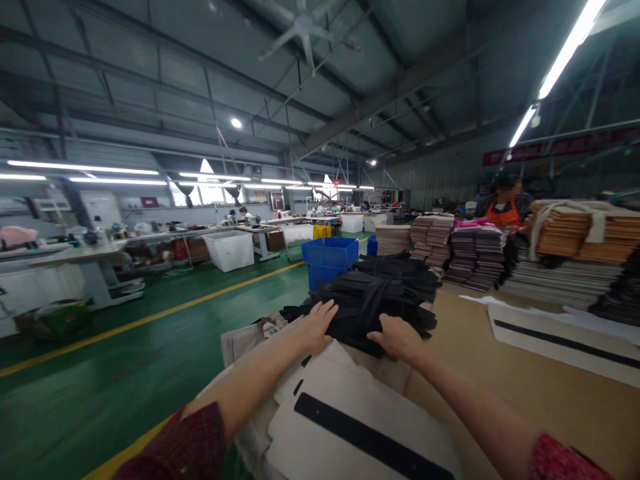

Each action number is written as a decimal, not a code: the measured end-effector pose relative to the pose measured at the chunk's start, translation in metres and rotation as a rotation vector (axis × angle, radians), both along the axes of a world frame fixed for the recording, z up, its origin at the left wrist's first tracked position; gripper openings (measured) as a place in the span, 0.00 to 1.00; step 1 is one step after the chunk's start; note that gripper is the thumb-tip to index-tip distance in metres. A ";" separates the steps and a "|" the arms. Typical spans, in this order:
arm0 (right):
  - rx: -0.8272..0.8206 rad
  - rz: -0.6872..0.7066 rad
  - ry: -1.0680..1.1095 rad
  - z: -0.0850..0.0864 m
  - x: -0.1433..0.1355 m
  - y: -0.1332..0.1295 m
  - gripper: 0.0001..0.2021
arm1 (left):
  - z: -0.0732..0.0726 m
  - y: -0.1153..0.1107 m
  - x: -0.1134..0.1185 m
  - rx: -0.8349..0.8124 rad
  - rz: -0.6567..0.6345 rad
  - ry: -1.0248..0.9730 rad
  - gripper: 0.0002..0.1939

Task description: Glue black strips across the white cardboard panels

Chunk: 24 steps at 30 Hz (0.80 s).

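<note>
Two bare hands lie ahead of me at the near side of a heap of black strips (400, 277), the left hand (319, 325) at its left part and the right hand (399, 337) farther right, a clear gap between them. I see the left fingers extended and slightly apart, resting over the near edge of the heap; the right fingers are curled in against it, and I cannot tell whether they clamp a strip or merely touch. From where I watch, the heap sits at the left side of the tan table (480, 373), just beyond a pale panel (370, 400). Its long axis runs mainly across my view, left to right, loose ends poking out at both sides, while a few strips bend over the top and point away from me. The strips look flat, narrow and dull black, layered unevenly. On the pale panel, a straight black band (373, 439) slants from far left to near right. Behind the heap I make out a blue bin (327, 275).
</note>
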State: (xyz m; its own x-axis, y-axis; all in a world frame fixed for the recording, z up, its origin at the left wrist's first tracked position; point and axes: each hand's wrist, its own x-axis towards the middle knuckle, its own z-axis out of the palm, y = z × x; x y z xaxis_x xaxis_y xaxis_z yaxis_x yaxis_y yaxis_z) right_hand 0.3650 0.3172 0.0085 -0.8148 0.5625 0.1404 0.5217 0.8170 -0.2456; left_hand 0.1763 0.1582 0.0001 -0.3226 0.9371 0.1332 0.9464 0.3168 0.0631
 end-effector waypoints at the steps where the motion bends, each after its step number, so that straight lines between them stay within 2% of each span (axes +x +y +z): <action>1: -0.030 -0.034 0.017 -0.005 -0.006 0.000 0.15 | 0.000 0.008 0.006 -0.003 -0.018 -0.001 0.48; 4: -0.123 -0.088 0.076 -0.014 -0.018 0.003 0.11 | -0.001 0.033 0.022 -0.032 -0.095 -0.004 0.58; 6: -0.191 -0.086 0.103 -0.015 -0.019 0.008 0.08 | -0.003 0.047 0.030 -0.090 -0.122 -0.025 0.60; 9: -0.306 -0.095 0.123 -0.014 -0.009 0.020 0.08 | -0.012 0.060 0.036 -0.166 -0.074 -0.037 0.61; 11: -0.390 -0.115 0.131 -0.013 0.008 0.032 0.10 | -0.018 0.062 0.037 -0.166 -0.037 -0.019 0.61; 15: -0.516 -0.151 0.170 -0.013 0.069 0.058 0.13 | -0.020 0.061 0.035 -0.168 -0.020 -0.012 0.56; 19: -0.556 -0.179 0.246 -0.005 0.153 0.072 0.13 | 0.000 0.063 0.049 -0.175 0.021 -0.007 0.58; 20: -0.565 -0.188 0.277 -0.001 0.175 0.072 0.13 | 0.007 0.064 0.060 -0.139 0.028 0.009 0.56; 22: -0.573 -0.217 0.347 0.009 0.217 0.067 0.13 | 0.021 0.063 0.095 0.044 0.009 0.011 0.48; 24: -0.552 -0.267 0.398 0.018 0.255 0.051 0.13 | 0.030 0.056 0.147 0.322 -0.058 -0.159 0.35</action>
